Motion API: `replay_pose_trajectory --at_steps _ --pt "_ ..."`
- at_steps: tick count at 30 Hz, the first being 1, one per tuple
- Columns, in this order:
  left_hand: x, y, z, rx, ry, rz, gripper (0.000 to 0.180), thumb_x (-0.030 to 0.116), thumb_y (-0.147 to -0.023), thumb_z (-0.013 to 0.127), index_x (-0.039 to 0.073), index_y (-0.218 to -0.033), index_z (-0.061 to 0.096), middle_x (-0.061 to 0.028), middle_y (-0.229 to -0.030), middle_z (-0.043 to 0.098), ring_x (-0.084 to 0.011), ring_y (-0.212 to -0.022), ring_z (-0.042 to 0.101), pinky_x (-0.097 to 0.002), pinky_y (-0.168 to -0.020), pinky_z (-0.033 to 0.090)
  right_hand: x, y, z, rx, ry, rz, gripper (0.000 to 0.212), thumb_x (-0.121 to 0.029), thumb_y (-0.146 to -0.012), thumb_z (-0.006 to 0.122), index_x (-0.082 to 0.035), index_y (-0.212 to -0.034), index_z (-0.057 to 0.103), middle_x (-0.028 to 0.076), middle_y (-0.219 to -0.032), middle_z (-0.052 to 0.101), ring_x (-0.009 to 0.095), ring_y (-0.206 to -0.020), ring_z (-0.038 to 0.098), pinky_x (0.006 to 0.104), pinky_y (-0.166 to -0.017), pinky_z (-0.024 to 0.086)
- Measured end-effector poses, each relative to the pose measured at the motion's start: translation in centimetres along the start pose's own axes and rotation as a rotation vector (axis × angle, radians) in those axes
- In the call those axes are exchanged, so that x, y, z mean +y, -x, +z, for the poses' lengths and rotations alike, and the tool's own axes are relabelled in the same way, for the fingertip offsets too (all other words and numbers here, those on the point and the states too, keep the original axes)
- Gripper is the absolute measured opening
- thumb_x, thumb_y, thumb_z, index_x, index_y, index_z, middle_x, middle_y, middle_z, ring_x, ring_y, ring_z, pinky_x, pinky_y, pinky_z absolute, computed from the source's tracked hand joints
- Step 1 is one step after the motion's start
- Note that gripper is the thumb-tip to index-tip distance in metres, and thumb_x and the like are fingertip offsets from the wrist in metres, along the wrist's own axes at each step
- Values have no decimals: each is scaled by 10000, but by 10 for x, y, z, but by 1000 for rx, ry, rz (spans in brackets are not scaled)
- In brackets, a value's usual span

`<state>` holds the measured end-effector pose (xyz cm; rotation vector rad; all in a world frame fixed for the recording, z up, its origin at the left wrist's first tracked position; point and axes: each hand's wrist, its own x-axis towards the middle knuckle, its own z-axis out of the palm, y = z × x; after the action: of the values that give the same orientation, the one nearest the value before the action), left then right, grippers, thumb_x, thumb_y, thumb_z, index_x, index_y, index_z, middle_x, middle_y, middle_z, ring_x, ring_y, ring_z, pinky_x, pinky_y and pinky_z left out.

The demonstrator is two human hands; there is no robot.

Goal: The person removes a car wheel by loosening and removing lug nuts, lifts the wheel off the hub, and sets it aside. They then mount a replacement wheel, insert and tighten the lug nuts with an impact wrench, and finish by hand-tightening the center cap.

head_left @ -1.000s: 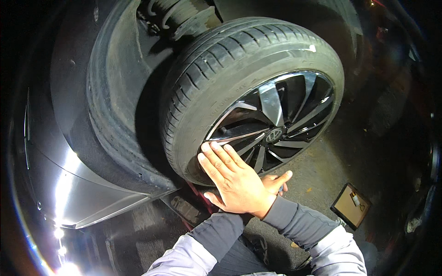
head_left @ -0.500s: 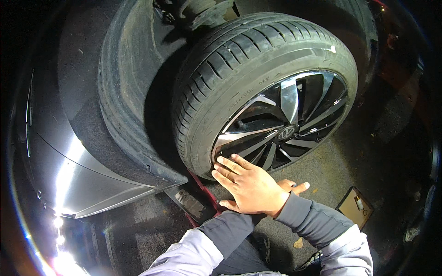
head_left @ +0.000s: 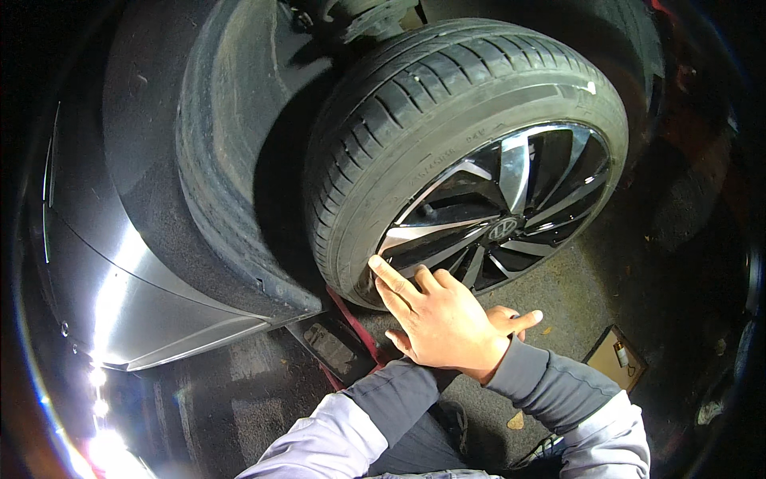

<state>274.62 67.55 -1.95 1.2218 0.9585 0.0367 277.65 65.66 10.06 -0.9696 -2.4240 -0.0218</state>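
Observation:
A car wheel [head_left: 511, 188] with a worn-looking black tyre [head_left: 359, 172] and a black-and-silver rim stands tilted in front of me. My right hand [head_left: 447, 319] lies over my crossed left forearm, back of the hand up. Its index finger is stretched out, with the tip at the lower left edge between rim and tyre; the other fingers are partly bent. Mostly hidden behind the right wrist, my left hand [head_left: 515, 321] shows one digit stretched to the right and another bent. I see nothing held in either hand.
The dark car fender [head_left: 171, 299] and wheel arch [head_left: 223, 160] curve along the left. Below the tyre are a red bar [head_left: 351, 323] and a dark flat piece [head_left: 331, 347]. A shallow brown tray [head_left: 610, 359] with a small cylindrical item lies at the right. Dry leaves dot the ground.
My right hand's fingers were stretched side by side over the rim edge; now only the index finger points, the others bent. The view has shifted slightly.

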Motion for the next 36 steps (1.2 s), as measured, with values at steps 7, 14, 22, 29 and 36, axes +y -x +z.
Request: replay_pose_trajectory --at_steps 7,14,22,29,36 --pt "3 -4 6 36 -43 -39 638 708 -912 634 78 -813 630 0 -646 588 -143 -569 562 -331 -570 460 -5 -4 0 14 -17 -83 677 -367 -809 733 12 -1353 595 172 -1371 580 268 -993 601 366 -853 492" --pt "9 -5 1 79 -149 43 670 740 -894 626 78 -798 656 -22 -655 603 -177 -583 589 -360 -598 476 -12 -11 -1 -22 87 88 754 -341 -828 732 -58 -1486 496 110 -915 595 269 -822 590 387 -748 489" --pt "6 1 -5 63 -180 81 595 654 -930 607 69 -841 670 -18 -682 611 -160 -584 584 -336 -556 464 -12 -20 -4 21 181 128 724 -328 -819 736 -151 -1485 514 81 -871 596 249 -801 588 387 -717 472" --pt "3 7 -13 42 -155 95 533 584 -956 586 65 -873 677 -12 -693 611 -144 -582 575 -321 -519 448 -9 -25 -10 89 249 90 611 -301 -806 719 -108 -1377 614 80 -877 568 239 -791 539 373 -680 423" --pt "2 13 -17 25 -126 114 474 513 -983 566 60 -905 683 -7 -705 612 -127 -580 566 -305 -482 433 -11 -26 -8 28 123 15 512 -287 -799 756 -111 -1270 661 74 -905 581 232 -823 581 373 -715 475"
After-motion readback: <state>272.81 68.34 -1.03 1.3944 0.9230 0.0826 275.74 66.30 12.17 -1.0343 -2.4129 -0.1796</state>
